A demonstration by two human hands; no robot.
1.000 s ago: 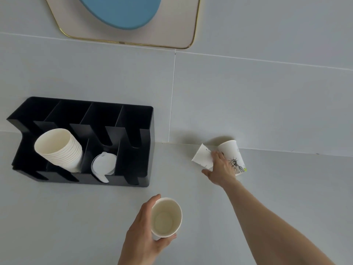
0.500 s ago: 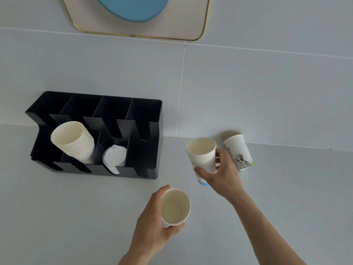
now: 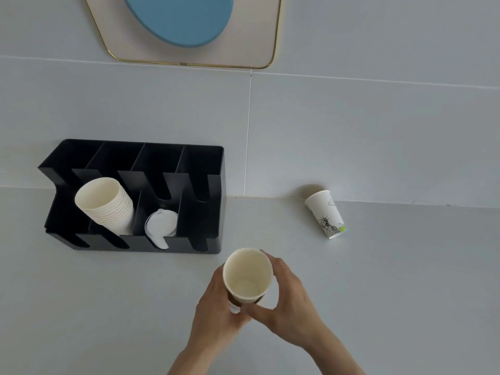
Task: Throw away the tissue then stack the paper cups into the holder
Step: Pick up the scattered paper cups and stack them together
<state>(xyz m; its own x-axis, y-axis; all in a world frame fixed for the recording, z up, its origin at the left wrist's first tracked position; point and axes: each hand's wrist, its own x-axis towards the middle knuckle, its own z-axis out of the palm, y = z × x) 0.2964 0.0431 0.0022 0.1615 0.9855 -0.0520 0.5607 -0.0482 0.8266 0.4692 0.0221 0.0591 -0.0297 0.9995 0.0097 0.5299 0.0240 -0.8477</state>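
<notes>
Both hands now meet: right hand [image 3: 290, 301] has nested its cup into the left hand's [image 3: 216, 315] cup [image 3: 247, 280], fingers clamped round it; one printed cup [image 3: 326, 213] remains on the tabletop [image 3: 405, 266].

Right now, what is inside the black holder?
The black holder has a cup stack lying tilted in one slot and white lids beside it. The other slots look empty; their floors are partly hidden.
</notes>
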